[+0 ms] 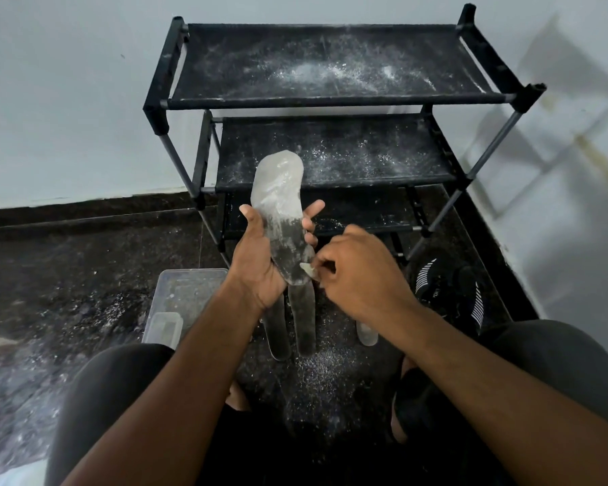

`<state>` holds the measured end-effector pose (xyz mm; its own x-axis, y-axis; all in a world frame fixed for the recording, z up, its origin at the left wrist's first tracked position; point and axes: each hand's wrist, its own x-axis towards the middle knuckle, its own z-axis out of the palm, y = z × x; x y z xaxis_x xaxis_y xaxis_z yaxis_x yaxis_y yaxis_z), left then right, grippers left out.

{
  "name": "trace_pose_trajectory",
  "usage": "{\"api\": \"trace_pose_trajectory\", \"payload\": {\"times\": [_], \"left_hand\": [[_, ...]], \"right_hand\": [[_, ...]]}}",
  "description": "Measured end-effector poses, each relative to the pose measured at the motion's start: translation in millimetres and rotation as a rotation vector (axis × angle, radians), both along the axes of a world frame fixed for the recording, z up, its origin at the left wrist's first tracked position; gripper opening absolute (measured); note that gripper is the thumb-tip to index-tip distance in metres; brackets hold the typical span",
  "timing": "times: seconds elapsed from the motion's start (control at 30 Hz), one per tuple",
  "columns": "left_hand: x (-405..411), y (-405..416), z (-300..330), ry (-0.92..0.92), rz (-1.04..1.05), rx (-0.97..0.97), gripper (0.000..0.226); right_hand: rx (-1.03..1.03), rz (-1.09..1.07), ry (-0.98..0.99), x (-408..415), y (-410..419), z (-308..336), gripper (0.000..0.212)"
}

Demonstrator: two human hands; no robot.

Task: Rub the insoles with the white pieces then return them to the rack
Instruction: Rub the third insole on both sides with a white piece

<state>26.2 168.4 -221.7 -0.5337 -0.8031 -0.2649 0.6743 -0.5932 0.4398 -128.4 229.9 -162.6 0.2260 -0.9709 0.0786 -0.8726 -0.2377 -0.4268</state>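
Nearest the camera, bare forearms reached out over dark-clad knees above a black speckled stone floor (pixel 85 275) dusted with white powder. The left hand (pixel 260 261) curled round the lower half of a long, rounded, flexible grey insole (pixel 278 205), thumb on its left edge and fingertips showing past its right edge; the insole stood nearly upright, its toe end chalky white and bent slightly. The right hand (pixel 358 271) pinched a small white chalky piece (pixel 308 270) against the insole's heel edge. Beneath the hands, flat dark insoles (pixel 304 324) lay lengthwise on the floor, with a clear rectangular plastic tub (pixel 190 285) to their left and a black shoe with white stripes (pixel 450 292) to the right. Beyond stood a black fabric-shelved rack with metal tubes (pixel 330 100), its powder-streaked upper shelves bare, backed into the corner of pale blue walls (pixel 67 100), with open floor on its left
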Motion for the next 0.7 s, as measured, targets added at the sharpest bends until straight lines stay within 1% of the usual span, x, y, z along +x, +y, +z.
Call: {"api": "trace_pose_trajectory", "payload": {"times": [0.07, 0.17, 0.2, 0.3, 0.33, 0.4, 0.47, 0.5, 0.6, 0.7], "left_hand": [[-2, 0, 0, -0.017, 0.008, 0.015, 0.108], [-4, 0, 1, -0.031, 0.040, 0.045, 0.109], [-3, 0, 3, -0.038, 0.038, 0.041, 0.109], [-1, 2, 6, -0.105, 0.067, -0.014, 0.107], [-1, 2, 6, -0.125, 0.089, -0.037, 0.105], [-1, 0, 3, -0.153, 0.115, -0.055, 0.100], [-5, -1, 0, -0.190, 0.091, -0.027, 0.093], [-7, 0, -1, -0.191, 0.059, -0.022, 0.091], [-13, 6, 4, -0.199, 0.023, -0.047, 0.086], [-9, 5, 4, -0.231, 0.035, -0.043, 0.082]], "right_hand": [[-0.023, 0.016, 0.004, -1, -1, -2, 0.009], [0.077, 0.099, -0.076, 13, 7, -5, 0.009], [0.070, 0.101, -0.050, 13, 8, -6, 0.008], [-0.024, 0.036, 0.125, -1, -1, -1, 0.014], [-0.053, -0.009, 0.135, -7, -6, 0, 0.013], [-0.094, -0.094, 0.017, -14, -12, 5, 0.009], [-0.117, -0.087, -0.118, -12, -11, 9, 0.005], [-0.111, -0.064, -0.154, -10, -10, 9, 0.005], [-0.075, 0.014, -0.141, -7, -11, 0, 0.013], [-0.103, 0.011, -0.141, -6, -14, -6, 0.016]]}}
